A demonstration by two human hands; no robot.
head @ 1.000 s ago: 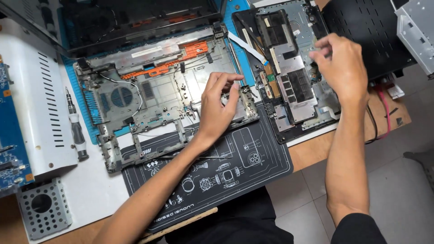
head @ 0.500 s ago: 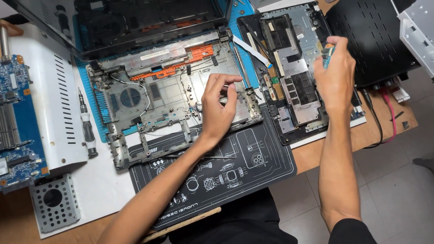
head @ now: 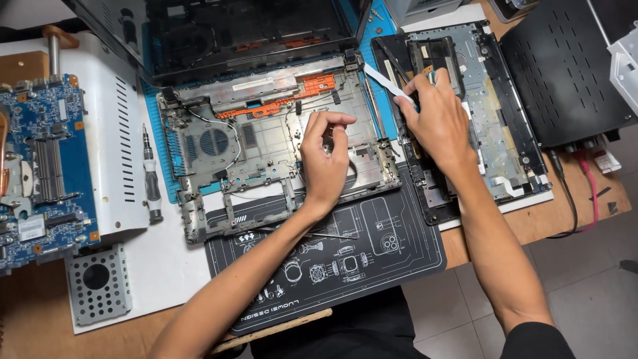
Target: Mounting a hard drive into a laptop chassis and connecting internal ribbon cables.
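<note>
Wooden bench (head: 571, 219), crowded with laptop parts, fills the head view, with grey floor tiles beyond its near edge. A black mat (head: 332, 259) with white line drawings lies at the centre, and on its far half sits a stripped laptop base (head: 266, 153), its long axis running left to right, hinges and dark screen (head: 219, 33) pointing away from the person.

The left hand (head: 325, 163) rests inside the base, right of its middle, fingers curled and pinched close together over a small spot on the metal floor; whether anything is caught between the fingertips cannot be told. The right hand (head: 435, 119) is over the top cover (head: 492, 113), which lies just beside the base on its right, its long axis running near to far. This hand is loosely closed, fingertips bearing on the cover's far left part, by a white ribbon cable (head: 382, 78) that slants up and left toward the base's hinge corner. Something small and bluish shows at the fingers, but it is too hidden to name.

So the base lies left of the right hand and directly under the left one, which is nearer to it.

Off to the left lie a screwdriver (head: 151, 179), pointing away, a blue circuit board (head: 43, 166), and a perforated metal bracket (head: 98, 282). A black perforated panel (head: 565, 66) sits at far right.
</note>
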